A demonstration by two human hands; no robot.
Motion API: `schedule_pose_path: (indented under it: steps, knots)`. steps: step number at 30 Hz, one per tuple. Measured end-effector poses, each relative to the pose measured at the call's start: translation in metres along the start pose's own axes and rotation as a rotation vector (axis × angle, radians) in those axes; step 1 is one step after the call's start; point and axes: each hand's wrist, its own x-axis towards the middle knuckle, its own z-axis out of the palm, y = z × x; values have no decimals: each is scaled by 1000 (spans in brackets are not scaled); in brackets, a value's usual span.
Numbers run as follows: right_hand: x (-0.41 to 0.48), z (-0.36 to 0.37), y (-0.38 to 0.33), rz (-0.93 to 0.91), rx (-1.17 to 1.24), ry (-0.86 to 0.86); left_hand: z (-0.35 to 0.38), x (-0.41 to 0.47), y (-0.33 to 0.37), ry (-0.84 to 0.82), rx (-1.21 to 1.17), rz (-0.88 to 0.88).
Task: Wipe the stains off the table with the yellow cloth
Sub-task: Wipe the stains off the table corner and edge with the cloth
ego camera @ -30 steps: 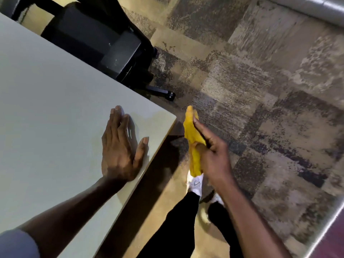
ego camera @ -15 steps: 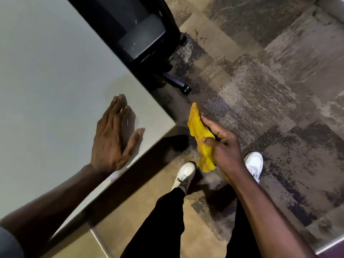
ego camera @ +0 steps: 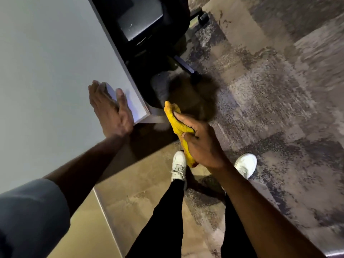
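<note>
Yellow cloth (ego camera: 177, 125) bunched in closed right hand (ego camera: 202, 146), off the counter (ego camera: 46, 71), just beyond its corner, above carpet (ego camera: 279, 90) | left hand (ego camera: 109, 110) flat, fingers spread, at counter corner edge | black chair (ego camera: 145, 25) close behind corner | versus half a second earlier: left hand nearer the corner, cloth still off counter.

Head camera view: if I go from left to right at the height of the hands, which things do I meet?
Table → left hand, flat near the table's corner → yellow cloth → right hand gripping the cloth → carpet.
</note>
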Motion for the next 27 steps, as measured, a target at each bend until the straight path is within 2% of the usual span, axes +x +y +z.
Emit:
schedule_pose_path:
  steps: [4,12,16,21,24,27]
  knots:
    - [4,22,10,-11,-6,-15,4,-1,-5,42,55,35]
    - [28,66,-2,-99,-324,99,6,-3,-9,61,113,59]
    - [71,66,-10,-199,-487,20,9,-4,-9,93,124,75]
    - [60,70,-4,-136,-513,10,9,-2,-11,101,157,96]
    - [18,70,-3,-56,-409,32,9,-4,-10,97,169,94]
    - [23,73,-7,-49,-378,70,7,-3,-8,79,172,88]
